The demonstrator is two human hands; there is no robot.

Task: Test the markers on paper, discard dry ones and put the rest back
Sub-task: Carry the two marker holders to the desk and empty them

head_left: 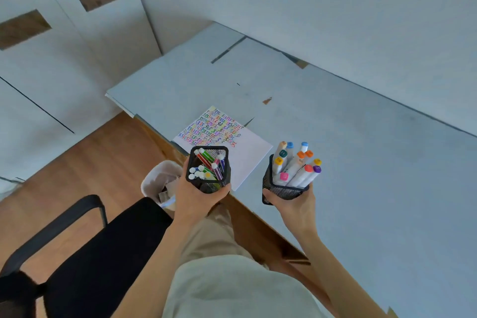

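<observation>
My left hand grips a black mesh pen cup from below; it holds several thin coloured markers with white ends. My right hand grips a second black mesh cup filled with several thick white markers with coloured caps. Both cups are held above the desk's near edge. A white sheet of paper, its far half covered in rows of coloured squiggles, lies on the grey desk between and beyond the cups.
A white waste bin with crumpled scraps stands on the wooden floor left of the desk, just beside my left hand. A black office chair is at lower left. A wall runs behind the desk and white cupboard doors stand at left.
</observation>
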